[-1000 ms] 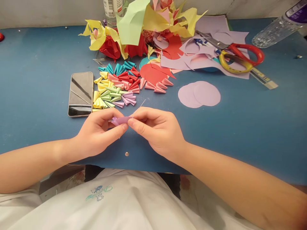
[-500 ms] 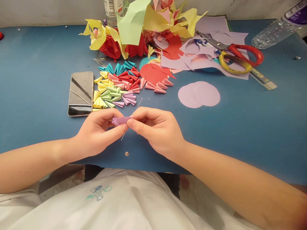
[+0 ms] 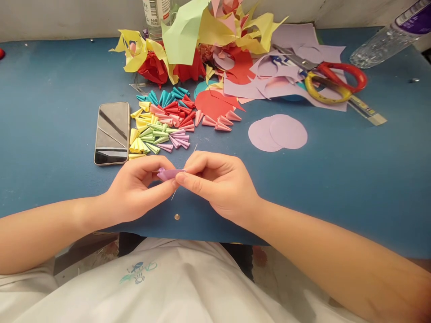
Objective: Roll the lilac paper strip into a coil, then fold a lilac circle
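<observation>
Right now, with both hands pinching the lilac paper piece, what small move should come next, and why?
Probably keep rolling: the left hand and right hand pinch the lilac paper piece around a thin needle, and it looks looser than the finished paper cones beyond.

A blue desk [image 3: 50, 112] fills most of the view, its surface faintly textured and matte, with a few small metal studs set into it, one near the front edge [image 3: 177, 217] and others toward the back left. Behind it runs a pale, off-white wall [image 3: 67, 18], plain and a little scuffed, meeting the desk's far edge in a straight line. The desk's front edge cuts across the lower part of the scene. Below it, a strip of floor [image 3: 101, 255] shows, mottled and dim, too shadowed to make out clearly. The light is even and soft, slightly warm, casting only faint shadows on the blue top.
</observation>
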The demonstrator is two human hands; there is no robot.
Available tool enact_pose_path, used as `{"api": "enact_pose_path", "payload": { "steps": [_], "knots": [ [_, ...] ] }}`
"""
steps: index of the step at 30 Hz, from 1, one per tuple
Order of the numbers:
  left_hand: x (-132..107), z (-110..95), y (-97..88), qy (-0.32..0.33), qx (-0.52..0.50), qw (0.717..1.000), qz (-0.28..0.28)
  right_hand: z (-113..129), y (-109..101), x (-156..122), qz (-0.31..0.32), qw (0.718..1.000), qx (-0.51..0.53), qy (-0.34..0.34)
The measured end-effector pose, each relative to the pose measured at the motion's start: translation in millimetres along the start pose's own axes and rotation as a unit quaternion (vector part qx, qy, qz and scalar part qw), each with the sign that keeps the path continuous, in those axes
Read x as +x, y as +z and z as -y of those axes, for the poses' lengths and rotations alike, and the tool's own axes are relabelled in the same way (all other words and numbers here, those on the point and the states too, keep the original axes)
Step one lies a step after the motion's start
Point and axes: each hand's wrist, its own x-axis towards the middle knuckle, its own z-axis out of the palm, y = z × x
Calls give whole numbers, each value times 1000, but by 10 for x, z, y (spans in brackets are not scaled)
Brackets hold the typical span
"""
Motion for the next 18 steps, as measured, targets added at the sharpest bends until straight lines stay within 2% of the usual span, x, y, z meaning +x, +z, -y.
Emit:
{"api": "enact_pose_path", "payload": {
  "steps": [5, 8, 14, 18],
  "knots": [
    [8, -6, 12, 10, -2, 1000, 21, -28, 7, -15, -3, 1000, -6, -11],
    [10, -22, 15, 4, 1, 1000, 9, -39, -3, -22, 7, 1000, -18, -17],
    [18, -64, 4, -9, 5, 1000, -17, -8, -36, -39, 20, 992, -92, -89],
    [20, -71, 8, -17, 21, 999, -20, -12, -39, -45, 20, 988, -110, -105]
  ]
}}
